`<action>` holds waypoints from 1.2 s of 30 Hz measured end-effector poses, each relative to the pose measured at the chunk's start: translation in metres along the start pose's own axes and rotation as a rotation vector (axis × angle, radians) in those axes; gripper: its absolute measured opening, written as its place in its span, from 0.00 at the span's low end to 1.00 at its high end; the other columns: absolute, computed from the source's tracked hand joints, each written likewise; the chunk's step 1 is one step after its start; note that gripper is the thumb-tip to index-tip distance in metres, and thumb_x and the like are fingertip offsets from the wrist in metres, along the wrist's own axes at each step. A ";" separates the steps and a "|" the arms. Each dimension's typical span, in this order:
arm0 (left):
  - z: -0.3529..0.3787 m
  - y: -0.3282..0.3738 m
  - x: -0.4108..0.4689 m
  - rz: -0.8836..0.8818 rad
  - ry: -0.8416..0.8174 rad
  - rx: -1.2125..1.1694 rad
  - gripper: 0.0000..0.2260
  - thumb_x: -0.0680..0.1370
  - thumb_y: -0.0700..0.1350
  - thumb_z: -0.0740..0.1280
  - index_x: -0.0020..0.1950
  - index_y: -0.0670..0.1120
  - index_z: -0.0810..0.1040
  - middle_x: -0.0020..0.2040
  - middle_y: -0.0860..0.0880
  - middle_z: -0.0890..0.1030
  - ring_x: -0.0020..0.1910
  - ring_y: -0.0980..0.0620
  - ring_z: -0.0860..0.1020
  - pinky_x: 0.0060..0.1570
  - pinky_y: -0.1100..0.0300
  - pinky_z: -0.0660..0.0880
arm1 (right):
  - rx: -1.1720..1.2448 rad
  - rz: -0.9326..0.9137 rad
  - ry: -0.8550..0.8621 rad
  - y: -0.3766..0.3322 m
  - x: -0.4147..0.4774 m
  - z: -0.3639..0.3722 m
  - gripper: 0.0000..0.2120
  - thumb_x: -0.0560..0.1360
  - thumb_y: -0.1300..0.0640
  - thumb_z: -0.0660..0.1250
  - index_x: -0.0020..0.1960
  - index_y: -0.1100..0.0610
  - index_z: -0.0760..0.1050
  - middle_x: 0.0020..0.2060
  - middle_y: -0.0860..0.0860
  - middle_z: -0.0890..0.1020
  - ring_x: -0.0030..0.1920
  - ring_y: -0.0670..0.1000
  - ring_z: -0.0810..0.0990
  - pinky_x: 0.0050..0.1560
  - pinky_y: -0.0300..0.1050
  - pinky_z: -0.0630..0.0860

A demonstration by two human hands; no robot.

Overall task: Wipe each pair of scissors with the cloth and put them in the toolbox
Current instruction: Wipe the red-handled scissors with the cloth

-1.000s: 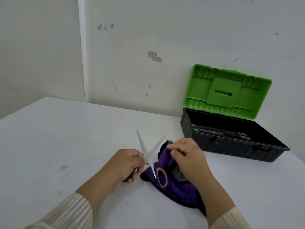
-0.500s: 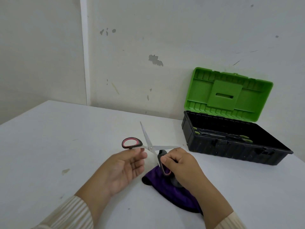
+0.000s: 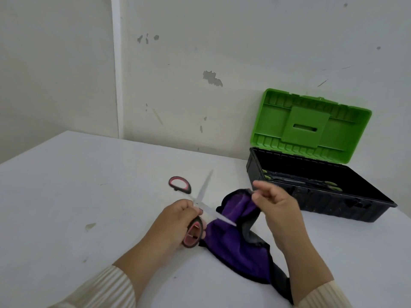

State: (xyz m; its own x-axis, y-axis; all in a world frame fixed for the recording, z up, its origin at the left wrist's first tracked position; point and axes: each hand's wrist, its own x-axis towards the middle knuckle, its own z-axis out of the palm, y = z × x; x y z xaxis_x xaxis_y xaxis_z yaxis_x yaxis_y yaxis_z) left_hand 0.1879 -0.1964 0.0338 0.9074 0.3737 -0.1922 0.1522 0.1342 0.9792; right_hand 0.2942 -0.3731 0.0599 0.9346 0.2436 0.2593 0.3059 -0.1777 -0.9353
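One white counter (image 3: pixel 89 196) carries everything. At its far right stands one toolbox (image 3: pixel 367 210), black, its green lid (image 3: pixel 311 127) tipped back against the wall. Green-handled scissors (image 3: pixel 268 177) already lie inside; I cannot tell for sure how many pairs.

One purple cloth (image 3: pixel 235 245) with a dark border lies in front of me. Half a second ago it lay flat under my right hand (image 3: pixel 280 207). Now that hand has let go of the scissors' handle, and its blurred fingers (image 3: pixel 261 184) pinch the cloth's far edge and lift it.

My left hand (image 3: pixel 173 223) earlier had only one loop resting on it. It has now closed around the pivot and near handle of the one pair of scissors (image 3: pixel 202 192) outside the box. They are black with red-lined loops and pale blades, and they are spread wide above the counter. One blade points away from me, the other reaches over the cloth, and the free loop sticks out to the far left.
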 end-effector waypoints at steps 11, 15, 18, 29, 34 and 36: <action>0.016 -0.010 -0.005 0.101 -0.101 0.269 0.11 0.81 0.41 0.56 0.41 0.41 0.73 0.31 0.41 0.77 0.20 0.52 0.69 0.19 0.65 0.62 | -0.573 -0.442 -0.290 -0.005 -0.020 0.049 0.07 0.73 0.64 0.66 0.45 0.57 0.82 0.42 0.47 0.74 0.39 0.38 0.72 0.43 0.25 0.68; 0.019 -0.012 -0.003 0.093 -0.093 0.246 0.11 0.81 0.39 0.56 0.40 0.43 0.72 0.29 0.46 0.76 0.19 0.54 0.69 0.21 0.64 0.63 | -0.557 -0.344 -0.259 -0.006 -0.021 0.049 0.07 0.73 0.65 0.65 0.43 0.60 0.82 0.43 0.51 0.77 0.41 0.44 0.76 0.45 0.35 0.73; 0.017 -0.014 -0.001 0.088 -0.089 0.215 0.11 0.81 0.39 0.57 0.39 0.43 0.72 0.28 0.49 0.76 0.18 0.56 0.68 0.23 0.62 0.63 | -0.556 -0.321 -0.323 -0.007 -0.027 0.053 0.08 0.73 0.65 0.64 0.41 0.60 0.82 0.43 0.52 0.77 0.42 0.47 0.77 0.45 0.37 0.74; 0.017 -0.007 -0.003 0.073 -0.109 0.194 0.12 0.81 0.37 0.55 0.38 0.43 0.70 0.21 0.54 0.73 0.17 0.56 0.66 0.22 0.64 0.62 | -0.518 -0.304 -0.145 -0.009 -0.020 0.050 0.07 0.73 0.67 0.65 0.41 0.61 0.82 0.38 0.48 0.75 0.39 0.37 0.74 0.43 0.24 0.68; 0.014 -0.006 -0.004 0.072 -0.098 0.188 0.12 0.80 0.38 0.56 0.37 0.43 0.71 0.22 0.53 0.73 0.19 0.54 0.67 0.25 0.62 0.63 | -0.497 -0.234 -0.208 -0.009 -0.024 0.054 0.07 0.73 0.66 0.65 0.41 0.60 0.81 0.37 0.46 0.74 0.39 0.40 0.75 0.42 0.25 0.68; 0.015 -0.004 -0.005 0.069 -0.110 0.194 0.11 0.80 0.38 0.56 0.38 0.42 0.71 0.20 0.54 0.72 0.19 0.54 0.67 0.25 0.63 0.63 | -0.505 -0.228 -0.048 -0.003 -0.010 0.043 0.05 0.72 0.65 0.67 0.40 0.61 0.81 0.39 0.51 0.77 0.40 0.45 0.76 0.44 0.25 0.67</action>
State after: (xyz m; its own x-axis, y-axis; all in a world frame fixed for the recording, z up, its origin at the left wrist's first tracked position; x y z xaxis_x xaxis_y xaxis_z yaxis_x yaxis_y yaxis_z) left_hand 0.1886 -0.2125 0.0315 0.9540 0.2719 -0.1263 0.1508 -0.0713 0.9860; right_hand 0.2764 -0.3338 0.0496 0.8290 0.3702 0.4193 0.5593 -0.5476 -0.6224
